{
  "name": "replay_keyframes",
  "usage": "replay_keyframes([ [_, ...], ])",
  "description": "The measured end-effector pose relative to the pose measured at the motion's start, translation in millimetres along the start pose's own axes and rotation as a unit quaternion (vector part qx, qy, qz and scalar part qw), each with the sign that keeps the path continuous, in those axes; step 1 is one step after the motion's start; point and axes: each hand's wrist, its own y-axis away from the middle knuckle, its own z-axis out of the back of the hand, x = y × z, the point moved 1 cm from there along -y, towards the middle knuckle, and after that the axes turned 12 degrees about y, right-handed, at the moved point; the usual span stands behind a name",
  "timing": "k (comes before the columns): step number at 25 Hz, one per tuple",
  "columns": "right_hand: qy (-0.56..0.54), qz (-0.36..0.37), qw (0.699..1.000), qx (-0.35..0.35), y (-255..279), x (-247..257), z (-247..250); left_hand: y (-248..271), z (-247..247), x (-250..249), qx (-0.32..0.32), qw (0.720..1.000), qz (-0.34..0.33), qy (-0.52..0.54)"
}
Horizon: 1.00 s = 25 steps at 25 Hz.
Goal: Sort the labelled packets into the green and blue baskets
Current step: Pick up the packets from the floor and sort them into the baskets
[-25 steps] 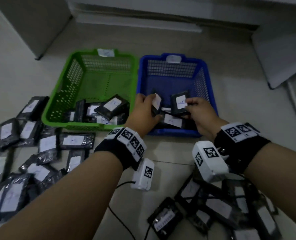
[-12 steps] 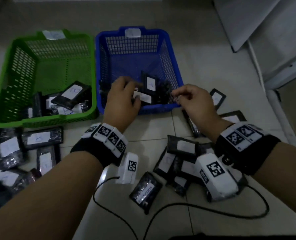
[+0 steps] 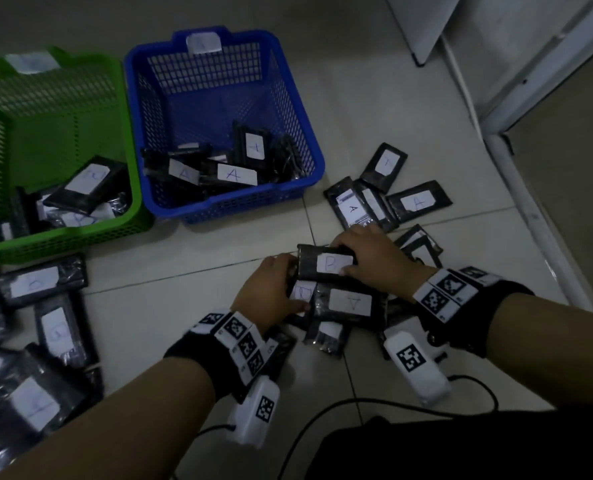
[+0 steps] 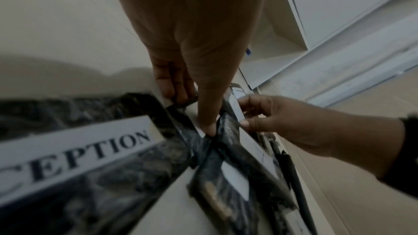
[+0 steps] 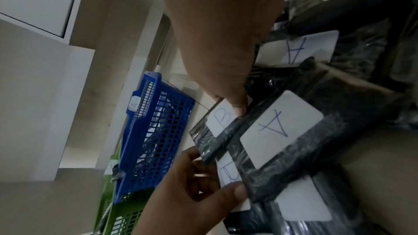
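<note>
Both hands work the pile of black packets on the floor, near and right of the baskets. Our right hand [image 3: 374, 258] grips the packet labelled B [image 3: 324, 263], fingers curled over its far edge and thumb on its label. Our left hand [image 3: 270, 292] pinches a second B packet [image 3: 302, 292] beneath it. An A packet [image 3: 350, 303] lies alongside. Blue basket [image 3: 170, 199] and green basket [image 3: 63, 237] sit far left.

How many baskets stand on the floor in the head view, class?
2. The green basket stands at the left and the blue basket right beside it, on its right. Both hold packets. No other basket shows, though the frame cuts the floor off.
</note>
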Motion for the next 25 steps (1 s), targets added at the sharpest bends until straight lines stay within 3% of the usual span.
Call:
replay_keyframes([
  [3, -0.038, -0.017, 0.999, 0.01, 0.6, 2.5, 6.6, -4.0, -1.0, -4.2, 0.003, 0.999, 0.032, 0.01],
  [7, -0.169, -0.002, 0.986, -0.002, 1.0, 6.3, 22.9, -7.9, 18.4, -10.5, -0.014, 0.999, 0.035, 0.012],
  [14, -0.401, 0.008, 0.91, -0.102, -35.5, 53.6, 63.8, 5.4, 102.2, -17.6, -0.191, 0.969, -0.058, 0.145],
  [18, -0.476, 0.024, 0.876, -0.069, -77.7, 113.8, 81.5, 20.3, 159.9, 15.4, -0.306, 0.918, -0.047, 0.248],
  [21, -0.495, 0.039, 0.867, -0.048, -108.5, 166.7, 86.6, 39.4, 196.0, 53.2, -0.416, 0.852, -0.022, 0.317],
  [23, -0.508, 0.06, 0.859, -0.033, -126.7, 209.6, 88.0, 54.8, 220.1, 79.3, -0.486, 0.817, 0.006, 0.311],
  [25, -0.514, 0.075, 0.855, -0.007, -139.8, 248.0, 88.6, 63.8, 240.5, 100.1, -0.517, 0.804, 0.035, 0.292],
])
